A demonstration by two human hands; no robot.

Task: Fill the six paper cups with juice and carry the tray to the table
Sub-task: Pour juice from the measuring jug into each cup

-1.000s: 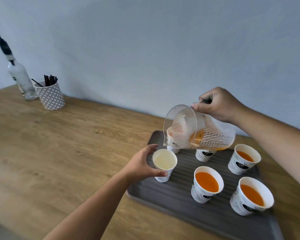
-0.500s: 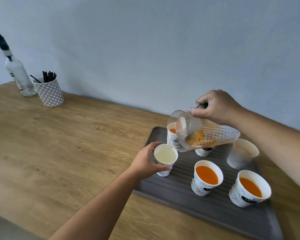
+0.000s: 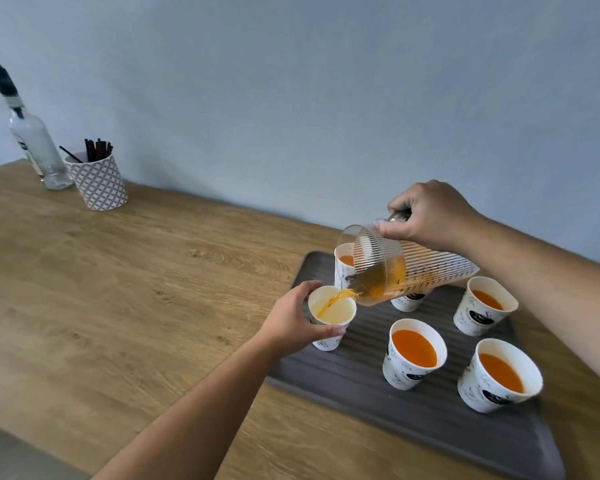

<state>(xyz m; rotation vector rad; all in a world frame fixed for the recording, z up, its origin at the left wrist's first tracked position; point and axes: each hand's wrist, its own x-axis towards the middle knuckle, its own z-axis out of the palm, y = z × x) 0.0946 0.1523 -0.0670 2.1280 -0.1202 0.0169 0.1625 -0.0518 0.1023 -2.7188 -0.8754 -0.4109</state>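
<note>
At the desk (image 3: 136, 289), right hand (image 3: 426, 213) grips the pouring jug (image 3: 395, 271), left hand (image 3: 291, 320) holds the last cup (image 3: 340, 311); lifting the tray (image 3: 378, 393) likely follows.

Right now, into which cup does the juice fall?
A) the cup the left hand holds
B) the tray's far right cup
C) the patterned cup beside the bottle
A: the stream from the jug, tilted by the right hand, lands in the cup that the left hand grips.
</note>
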